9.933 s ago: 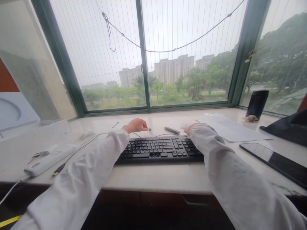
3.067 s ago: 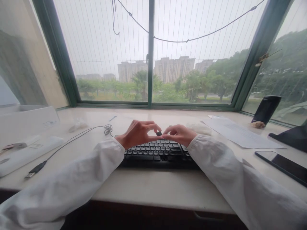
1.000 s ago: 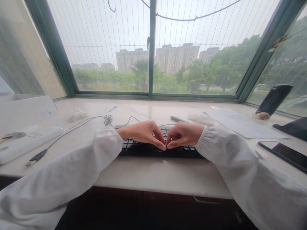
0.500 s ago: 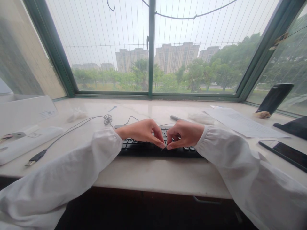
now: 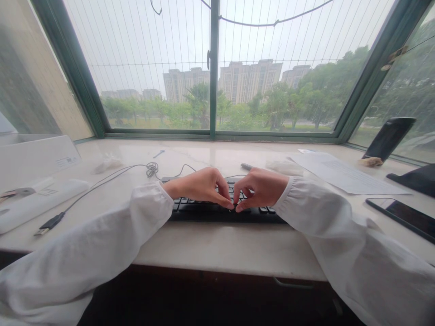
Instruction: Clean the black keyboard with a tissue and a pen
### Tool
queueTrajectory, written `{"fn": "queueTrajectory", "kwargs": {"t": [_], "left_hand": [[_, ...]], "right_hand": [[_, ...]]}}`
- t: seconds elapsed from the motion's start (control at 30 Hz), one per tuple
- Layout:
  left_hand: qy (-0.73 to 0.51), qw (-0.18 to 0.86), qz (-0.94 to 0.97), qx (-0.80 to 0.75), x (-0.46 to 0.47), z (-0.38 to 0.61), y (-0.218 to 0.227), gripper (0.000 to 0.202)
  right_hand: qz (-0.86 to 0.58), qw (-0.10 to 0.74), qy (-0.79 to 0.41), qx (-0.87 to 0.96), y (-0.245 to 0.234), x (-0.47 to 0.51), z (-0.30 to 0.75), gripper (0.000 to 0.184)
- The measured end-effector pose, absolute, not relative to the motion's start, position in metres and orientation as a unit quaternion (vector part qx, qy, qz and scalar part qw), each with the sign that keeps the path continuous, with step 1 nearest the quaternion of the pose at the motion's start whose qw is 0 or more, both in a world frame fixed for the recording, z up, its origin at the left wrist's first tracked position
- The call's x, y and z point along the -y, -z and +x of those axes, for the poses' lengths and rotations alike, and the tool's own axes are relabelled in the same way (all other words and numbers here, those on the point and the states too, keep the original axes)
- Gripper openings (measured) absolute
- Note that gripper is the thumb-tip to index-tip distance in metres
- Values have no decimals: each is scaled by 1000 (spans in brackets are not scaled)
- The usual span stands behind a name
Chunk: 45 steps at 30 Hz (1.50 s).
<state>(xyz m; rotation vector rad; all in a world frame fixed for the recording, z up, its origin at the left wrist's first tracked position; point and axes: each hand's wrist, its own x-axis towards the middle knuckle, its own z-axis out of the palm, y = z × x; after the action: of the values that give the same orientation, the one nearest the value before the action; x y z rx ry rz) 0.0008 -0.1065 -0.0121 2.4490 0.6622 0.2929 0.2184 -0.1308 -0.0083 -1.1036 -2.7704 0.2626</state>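
Keyboard near front edge of table, midway along. Left hand and right hand bent over it, pinched nearly tip to tip; cannot tell whether either grips anything. USB plug left, near same edge.

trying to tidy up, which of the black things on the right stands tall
The black object farthest back, rising well off the surface; the phone lies flat and the dark bundle sits low.
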Motion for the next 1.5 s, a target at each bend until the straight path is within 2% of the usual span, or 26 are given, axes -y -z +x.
{"fn": "queueTrajectory", "kwargs": {"t": [0.2,0.4,0.6,0.83,1.1,1.5], "left_hand": [[-112,289,918,-248,106,2,13,35],[-73,302,903,-296,107,3,11,43],[-60,316,882,-344,103,5,14,42],[-80,345,875,-331,98,5,19,38],[-73,330,867,-367,105,7,17,42],[-84,358,853,-371,99,8,22,51]], "right_hand": [[-352,79,-88,929,7,130,219,24],[-351,78,-126,925,10,125,221,29],[-378,67,-197,902,14,118,224,39],[-382,64,-224,894,15,116,225,42],[-381,79,-243,888,19,116,222,40],[-449,-3,-329,831,15,111,218,50]]}}
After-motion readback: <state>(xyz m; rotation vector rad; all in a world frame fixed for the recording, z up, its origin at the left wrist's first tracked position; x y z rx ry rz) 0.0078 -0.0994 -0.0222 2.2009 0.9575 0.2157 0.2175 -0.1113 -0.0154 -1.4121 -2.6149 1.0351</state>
